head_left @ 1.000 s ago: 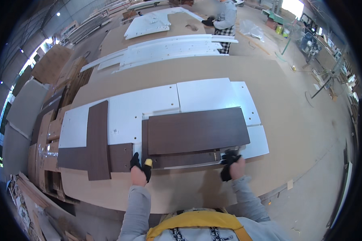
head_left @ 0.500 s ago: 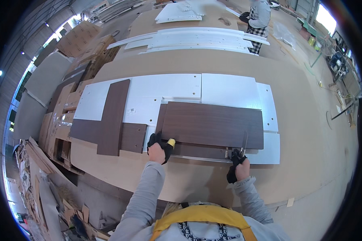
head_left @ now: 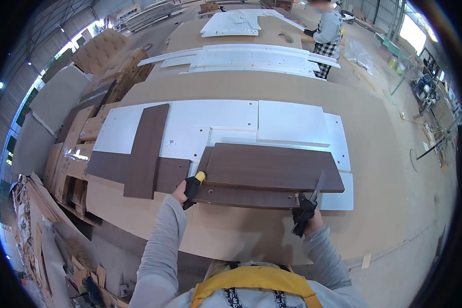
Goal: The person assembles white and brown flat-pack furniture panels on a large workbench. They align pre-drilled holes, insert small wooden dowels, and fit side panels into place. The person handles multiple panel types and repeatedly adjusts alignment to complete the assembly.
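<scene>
Two dark brown boards lie stacked, the upper board [head_left: 272,165] overlapping the lower board [head_left: 246,198], whose near strip shows holes close to both ends. My left hand [head_left: 191,191], in a black glove with a yellow piece at the thumb, is closed on the lower board's left end. At its right end my black-gloved right hand [head_left: 305,214] is closed round the near corner. A pointed metal blade [head_left: 319,184] sticks up from that same hand; its handle is hidden. The lower board's near edge looks raised off the white panels [head_left: 292,121] beneath.
Another brown board [head_left: 148,151] lies crosswise at the left, over more brown pieces. Brown sheeting [head_left: 374,154] covers the work surface. Farther off are stacked white parts [head_left: 251,57] and a person [head_left: 327,33] standing at the right. Cartons and pallets [head_left: 69,164] stand at the left.
The lower brown board's near strip has come up and toward me, showing more of its face. My left hand has shifted left along its end; the upper board has moved with it.
</scene>
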Demonstrator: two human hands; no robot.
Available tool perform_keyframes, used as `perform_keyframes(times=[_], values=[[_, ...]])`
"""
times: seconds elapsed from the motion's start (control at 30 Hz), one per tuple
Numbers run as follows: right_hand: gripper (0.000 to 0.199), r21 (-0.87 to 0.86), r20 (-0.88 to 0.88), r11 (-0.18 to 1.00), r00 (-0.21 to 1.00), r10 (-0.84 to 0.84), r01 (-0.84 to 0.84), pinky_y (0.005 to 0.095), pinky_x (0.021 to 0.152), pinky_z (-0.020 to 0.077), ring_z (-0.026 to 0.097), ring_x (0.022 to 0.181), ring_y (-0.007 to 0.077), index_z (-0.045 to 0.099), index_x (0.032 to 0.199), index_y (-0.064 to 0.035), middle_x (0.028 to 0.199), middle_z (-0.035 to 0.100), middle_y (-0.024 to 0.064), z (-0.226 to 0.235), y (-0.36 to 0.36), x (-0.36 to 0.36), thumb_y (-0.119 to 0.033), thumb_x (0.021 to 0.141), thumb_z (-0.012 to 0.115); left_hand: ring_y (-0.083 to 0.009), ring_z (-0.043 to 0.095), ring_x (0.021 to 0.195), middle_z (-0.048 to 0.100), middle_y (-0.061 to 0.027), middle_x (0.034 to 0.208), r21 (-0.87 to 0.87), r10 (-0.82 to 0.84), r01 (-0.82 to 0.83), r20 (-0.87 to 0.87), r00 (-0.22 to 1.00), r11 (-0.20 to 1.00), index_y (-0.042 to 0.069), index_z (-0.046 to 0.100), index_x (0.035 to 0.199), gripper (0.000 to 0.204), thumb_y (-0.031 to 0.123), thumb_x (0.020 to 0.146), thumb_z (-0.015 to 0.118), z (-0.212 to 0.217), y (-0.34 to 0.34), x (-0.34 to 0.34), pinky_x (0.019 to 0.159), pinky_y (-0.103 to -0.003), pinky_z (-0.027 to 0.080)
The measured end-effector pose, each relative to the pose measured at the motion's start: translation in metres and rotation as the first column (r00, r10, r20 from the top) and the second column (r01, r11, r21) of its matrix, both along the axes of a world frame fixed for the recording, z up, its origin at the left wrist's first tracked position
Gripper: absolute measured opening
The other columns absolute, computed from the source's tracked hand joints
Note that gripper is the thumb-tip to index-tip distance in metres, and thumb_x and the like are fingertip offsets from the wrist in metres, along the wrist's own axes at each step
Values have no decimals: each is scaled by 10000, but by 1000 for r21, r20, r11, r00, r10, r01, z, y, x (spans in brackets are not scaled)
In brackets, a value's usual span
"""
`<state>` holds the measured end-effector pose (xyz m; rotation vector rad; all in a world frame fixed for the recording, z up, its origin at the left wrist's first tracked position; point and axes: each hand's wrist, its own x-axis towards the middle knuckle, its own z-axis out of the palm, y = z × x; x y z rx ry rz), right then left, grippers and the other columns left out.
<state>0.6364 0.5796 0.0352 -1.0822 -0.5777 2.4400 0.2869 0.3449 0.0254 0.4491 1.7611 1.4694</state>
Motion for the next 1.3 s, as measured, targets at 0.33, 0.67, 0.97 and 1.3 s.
perform_keyframes(times=[0.33, 0.67, 0.97, 1.3], values=[[113, 25, 156, 986, 975, 158, -164, 250, 423, 381, 505, 505, 122, 572, 860, -103, 630, 529, 10, 43, -81, 75, -179, 844, 655, -146, 580, 900, 643, -69, 992, -260, -154, 88, -247, 957, 962, -14, 595, 1130, 320, 155, 860, 628, 38, -89, 88, 795, -292, 467], [98, 6, 251, 994, 962, 105, -110, 261, 460, 449, 597, 594, 144, 623, 926, -39, 743, 621, 37, 66, -123, 109, -74, 836, 640, -144, 567, 968, 586, -67, 1120, -160, 42, 2, 270, 962, 987, -4, 503, 1241, 404, 33, 847, 584, 86, -140, 135, 841, -271, 466], [233, 97, 489, 995, 871, -57, 11, 286, 411, 421, 529, 476, 156, 605, 988, -85, 686, 572, 19, 24, -100, 192, -215, 814, 688, -132, 531, 844, 593, -72, 957, -34, -144, 154, 196, 970, 988, -14, 515, 1127, 312, 132, 872, 620, 28, -78, 177, 735, -289, 460], [235, 153, 479, 984, 878, 4, -88, 297, 500, 443, 566, 593, 148, 613, 967, -142, 779, 584, -4, -22, -55, 195, -273, 788, 690, -154, 546, 970, 571, -82, 1104, -162, -145, 174, 175, 974, 971, 9, 476, 1216, 365, 43, 869, 583, 1, -57, 195, 837, -300, 468]])
